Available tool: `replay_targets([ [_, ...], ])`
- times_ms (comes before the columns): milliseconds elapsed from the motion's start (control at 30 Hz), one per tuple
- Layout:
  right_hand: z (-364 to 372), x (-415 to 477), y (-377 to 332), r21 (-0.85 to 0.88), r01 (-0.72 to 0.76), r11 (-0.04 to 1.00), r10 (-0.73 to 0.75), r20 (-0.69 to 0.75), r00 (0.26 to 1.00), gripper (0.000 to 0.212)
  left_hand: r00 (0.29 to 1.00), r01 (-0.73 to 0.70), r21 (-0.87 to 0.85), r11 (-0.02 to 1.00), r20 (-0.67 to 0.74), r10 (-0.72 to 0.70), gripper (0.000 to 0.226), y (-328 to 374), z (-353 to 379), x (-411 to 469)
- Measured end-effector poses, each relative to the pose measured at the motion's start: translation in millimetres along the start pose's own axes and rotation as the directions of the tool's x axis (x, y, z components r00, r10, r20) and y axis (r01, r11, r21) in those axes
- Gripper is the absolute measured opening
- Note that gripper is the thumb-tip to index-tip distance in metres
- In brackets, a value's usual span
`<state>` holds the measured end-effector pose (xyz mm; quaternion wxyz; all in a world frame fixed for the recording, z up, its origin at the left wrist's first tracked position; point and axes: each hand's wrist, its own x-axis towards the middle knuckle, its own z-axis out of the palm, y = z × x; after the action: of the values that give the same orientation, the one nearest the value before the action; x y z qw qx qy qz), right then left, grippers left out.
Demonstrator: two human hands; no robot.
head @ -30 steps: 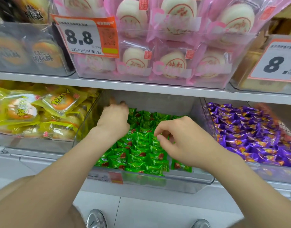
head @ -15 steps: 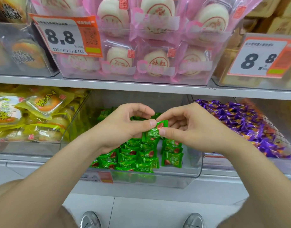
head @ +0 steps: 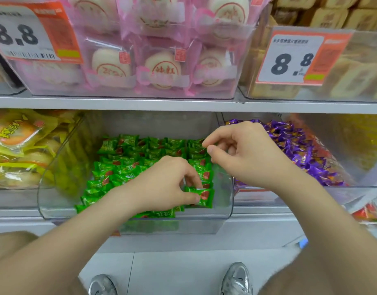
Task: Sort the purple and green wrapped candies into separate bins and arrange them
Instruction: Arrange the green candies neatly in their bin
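A clear plastic bin on the lower shelf holds several green wrapped candies laid in rows. My left hand pinches one green candy at the bin's front right corner, low among the others. My right hand hovers above the bin's right rear, fingers curled, thumb and forefinger close together with nothing seen between them. To the right, a second bin holds a heap of purple wrapped candies.
A bin of yellow-wrapped cakes stands to the left. The shelf edge above carries bins of pink-wrapped buns and price tags. My shoes stand on the tiled floor below.
Both hands held one green candy between them above the bin. My left hand has since lowered it to the front right of the bin, and my right hand let go and lifted back right.
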<state>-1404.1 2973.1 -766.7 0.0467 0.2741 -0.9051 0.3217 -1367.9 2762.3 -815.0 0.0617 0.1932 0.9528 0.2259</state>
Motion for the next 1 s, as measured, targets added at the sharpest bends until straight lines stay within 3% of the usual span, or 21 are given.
replay_targets([
  [200,0,-1,3,0.004,-0.008,1.0,0.008,-0.026,1.0,0.012,0.994,-0.079,0.213,0.974,0.085,0.062,0.036,8,21,17],
  [433,-1,-3,4,-0.008,0.002,1.0,-0.002,-0.037,0.999,0.013,0.993,-0.106,0.412,0.905,-0.003,0.117,0.03,8,29,24],
  [833,2,-3,-2,-0.025,0.006,1.0,-0.006,0.011,1.0,0.014,0.992,-0.1,0.394,0.914,-0.031,0.122,0.026,8,31,18],
  [1000,3,-3,-2,-0.037,0.006,0.999,-0.005,0.021,1.0,0.015,0.994,-0.073,0.369,0.927,-0.048,0.097,0.038,9,28,16],
])
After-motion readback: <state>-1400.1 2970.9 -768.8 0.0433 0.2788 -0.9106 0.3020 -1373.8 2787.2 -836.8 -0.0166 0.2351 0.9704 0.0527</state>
